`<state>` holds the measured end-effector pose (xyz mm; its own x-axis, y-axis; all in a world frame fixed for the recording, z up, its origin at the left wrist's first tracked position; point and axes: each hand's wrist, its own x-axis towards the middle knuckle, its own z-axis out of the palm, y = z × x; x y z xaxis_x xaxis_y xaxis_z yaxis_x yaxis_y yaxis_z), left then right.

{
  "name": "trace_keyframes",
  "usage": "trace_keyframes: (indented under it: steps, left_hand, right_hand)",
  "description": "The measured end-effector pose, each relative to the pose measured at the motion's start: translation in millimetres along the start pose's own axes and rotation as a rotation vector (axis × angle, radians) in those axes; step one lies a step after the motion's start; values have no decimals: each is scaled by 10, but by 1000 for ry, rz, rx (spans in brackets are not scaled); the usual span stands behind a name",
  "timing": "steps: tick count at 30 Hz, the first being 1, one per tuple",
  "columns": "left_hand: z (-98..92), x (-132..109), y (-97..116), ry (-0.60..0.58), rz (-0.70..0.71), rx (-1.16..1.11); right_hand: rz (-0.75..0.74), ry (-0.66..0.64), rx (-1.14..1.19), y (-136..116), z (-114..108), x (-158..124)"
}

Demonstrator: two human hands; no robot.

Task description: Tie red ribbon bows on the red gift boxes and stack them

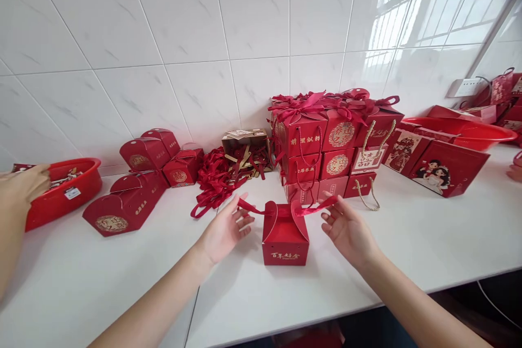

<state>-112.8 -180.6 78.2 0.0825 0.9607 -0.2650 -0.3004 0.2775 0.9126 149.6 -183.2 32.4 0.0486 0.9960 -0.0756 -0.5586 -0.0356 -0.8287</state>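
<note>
Left hand (225, 227), right hand (351, 231) apart, each pinching red ribbon (316, 209), gift box (285, 250) between; carton (233, 144) (open-topped) holding red-and-gold strips (258, 163).

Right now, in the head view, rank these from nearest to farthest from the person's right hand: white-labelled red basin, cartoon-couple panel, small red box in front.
From the right hand:
1. Small red box: just to its left.
2. Cartoon-couple panel: to the right, further back.
3. White-labelled red basin: far left.
</note>
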Motion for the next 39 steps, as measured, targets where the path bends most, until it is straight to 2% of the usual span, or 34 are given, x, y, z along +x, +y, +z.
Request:
trace_keyframes:
  steps: [3, 7, 10, 13, 16, 19, 22, 25, 29, 32, 35, 37, 39]
  left_hand:
    - [-27, 47, 252, 68, 177, -71]
    - [24, -16, 604, 25, 474, 21]
    - [186, -91, 783, -19, 657, 106]
    - [405, -143, 859, -137, 723, 145]
    - [608, -178, 855, -311, 732, 149]
    - [752, -212, 819, -438, 720, 187]
    - [841, -243, 788, -461, 686, 331]
    - [898, -264, 765, -402, 664, 486]
    - [923, -272, 734, -311, 649, 621]
    - [883, -262, 724, -317, 563, 679]
    - [792, -229, 738, -396, 392, 660]
    - [721, -197, 753, -441, 298, 553]
    - [662, -166, 763, -473, 225, 408]
  right_hand:
    - [-147, 76, 20, -196, 19, 63]
    - [-443, 83, -146, -507, 140, 29]
    - [-666, 73, -351, -720, 328, -55]
    - [-791, 1, -501, -882, 585, -124]
    - [-663, -205, -453, -984, 848, -134]
    - [-428, -301, -397, -1033, 1047, -99]
    - [-241, -366, -443, -1044, 1144, -73]
    - [-183, -487, -396, -1015, 1137, -70]
    - [-249, -642, -357, -907, 1029, -61]
    - [-326, -612, -409, -813, 946, -47]
    - [-405, -600, -464, -764, 866, -27]
    - [-553, -695, -613, -757, 805, 2]
    - [-847, -798, -825, -754, 741, 49]
